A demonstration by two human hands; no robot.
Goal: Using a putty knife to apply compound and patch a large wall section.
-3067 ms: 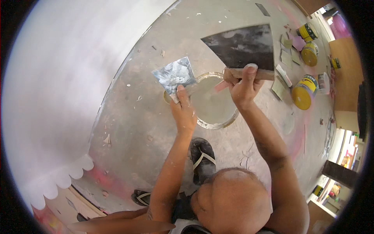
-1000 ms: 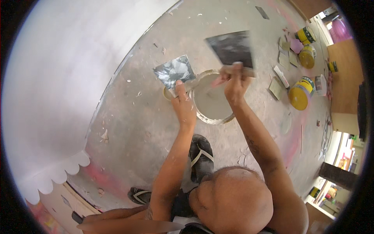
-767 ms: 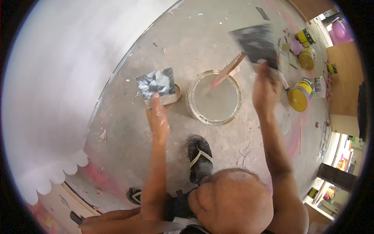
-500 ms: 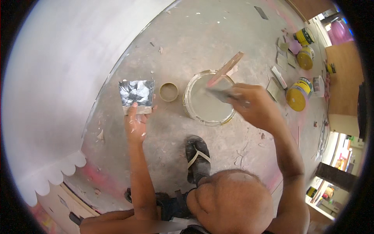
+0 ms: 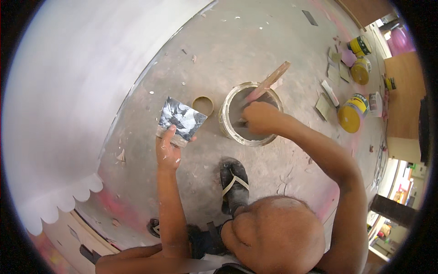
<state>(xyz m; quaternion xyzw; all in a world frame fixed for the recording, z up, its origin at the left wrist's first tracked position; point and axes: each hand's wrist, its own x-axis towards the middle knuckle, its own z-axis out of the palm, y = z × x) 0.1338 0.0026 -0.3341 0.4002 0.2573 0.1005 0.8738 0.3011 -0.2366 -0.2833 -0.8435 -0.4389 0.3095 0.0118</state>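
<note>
My left hand (image 5: 169, 147) is closed around the pale base of a wide putty knife (image 5: 182, 118), with my thumb on its face. White paste is smeared over its dark blade and on my fingers. My right hand (image 5: 262, 118) reaches over a round bucket (image 5: 224, 119) with a pale, caked rim. In that fist is a smaller putty knife (image 5: 241, 123), mostly hidden by my fingers, its blade down inside the bucket. A wooden stick (image 5: 273, 78) leans out over the bucket's far right rim.
A tape roll (image 5: 211, 102) lies beside the wide blade. Yellow tubs (image 5: 350, 119), a white tube (image 5: 330, 92) and flat square pieces (image 5: 323, 107) are on the right. A pale wall (image 5: 91, 68) runs along the left. My sandalled foot (image 5: 235, 182) stands near the bucket.
My right hand has moved left and down, taking its putty knife into the bucket. My left hand has shifted right, and the wide putty knife has turned clockwise toward the tape roll.
</note>
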